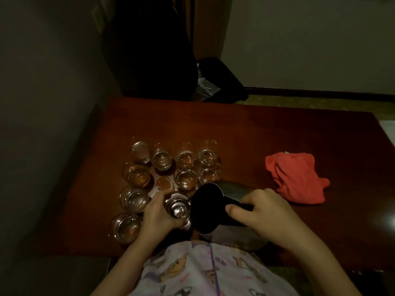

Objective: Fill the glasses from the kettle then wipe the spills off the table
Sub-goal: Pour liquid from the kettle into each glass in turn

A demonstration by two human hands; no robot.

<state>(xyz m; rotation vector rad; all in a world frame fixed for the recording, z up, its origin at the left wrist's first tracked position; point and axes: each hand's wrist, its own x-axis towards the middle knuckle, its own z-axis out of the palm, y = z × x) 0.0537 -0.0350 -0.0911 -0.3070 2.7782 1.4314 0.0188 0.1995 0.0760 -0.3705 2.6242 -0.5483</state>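
Right hand (264, 212) is gripping the black handle of the steel kettle (233, 189), fingers curled round it, spout tilting toward the held glass (177, 207). Left hand (157, 212) is wrapping that glass just left of the spout. 10 other small glasses (162, 157) are standing beyond and left of it (a spill (163, 182) is lying among them). Red cloth (297, 178) is lying beyond the right hand on the table (277, 133).

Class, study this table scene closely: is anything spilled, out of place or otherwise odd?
Yes. A puddle of liquid lies on the table among the glasses, just beyond the left hand. The red cloth lies crumpled to the right, well apart from it, so the spill is not yet wiped.
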